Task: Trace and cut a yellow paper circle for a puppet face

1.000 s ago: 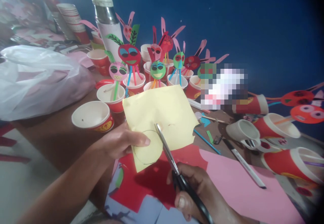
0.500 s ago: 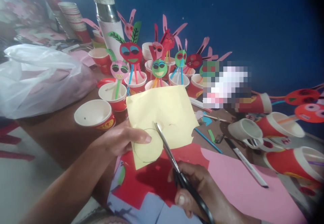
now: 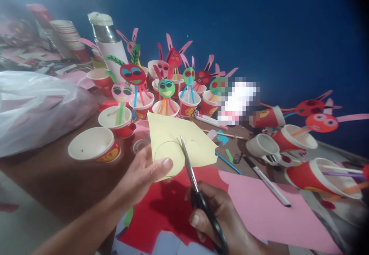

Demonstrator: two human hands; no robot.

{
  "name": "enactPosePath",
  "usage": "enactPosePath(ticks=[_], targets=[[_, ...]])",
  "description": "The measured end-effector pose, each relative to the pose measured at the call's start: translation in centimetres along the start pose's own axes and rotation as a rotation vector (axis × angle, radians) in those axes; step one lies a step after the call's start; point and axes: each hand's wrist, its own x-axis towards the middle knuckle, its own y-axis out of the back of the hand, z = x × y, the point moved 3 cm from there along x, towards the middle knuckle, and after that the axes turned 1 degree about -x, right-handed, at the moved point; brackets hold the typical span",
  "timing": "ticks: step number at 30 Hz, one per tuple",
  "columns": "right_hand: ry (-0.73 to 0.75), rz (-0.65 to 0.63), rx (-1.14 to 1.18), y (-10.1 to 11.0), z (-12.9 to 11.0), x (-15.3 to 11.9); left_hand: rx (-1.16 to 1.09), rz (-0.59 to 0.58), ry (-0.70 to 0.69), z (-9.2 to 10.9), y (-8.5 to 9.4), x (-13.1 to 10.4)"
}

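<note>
– Above the red sheet, what is being held up?

– A yellow paper, on which a circle is drawn. It is pinched at its lower left by the left hand, with the thumb laid over the outline and the fingers mostly hidden behind.

– And the right hand?

– It is wrapped around the black handles of the scissors. The blades are laid along the circle's right side, tips pointing away from the person and seemingly a little parted; how much paper is caught between them cannot be told.

– Which step is judged to be in hand?

– Cutting along the drawn line, it would seem; the upper curve is joined to the surrounding paper.

– What is called for next?

– The blades should be kept on the outline, the paper best turned by the left hand so that the curve is fed in, and the thumb kept out of the cut.

– And farther out?

– A pink sheet is spread to the right, its far edge crossed by a marker. Beyond, paper cups are set out, several with paper faces propped in them; a plastic bag is seen at left.
</note>
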Motion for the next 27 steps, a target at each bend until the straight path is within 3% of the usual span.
enactPosePath(ticks=[7,15,27], targets=[[0.014,-0.007,-0.094,0.10,-0.06,0.14,0.032,0.124,0.038,-0.31,0.42,-0.05],[0.008,-0.070,-0.103,0.02,0.29,0.14,0.027,0.130,0.097,-0.19,0.85,0.06],[-0.013,-0.076,-0.074,-0.10,0.36,-0.03,0.015,0.012,0.112,-0.58,0.84,0.26]])
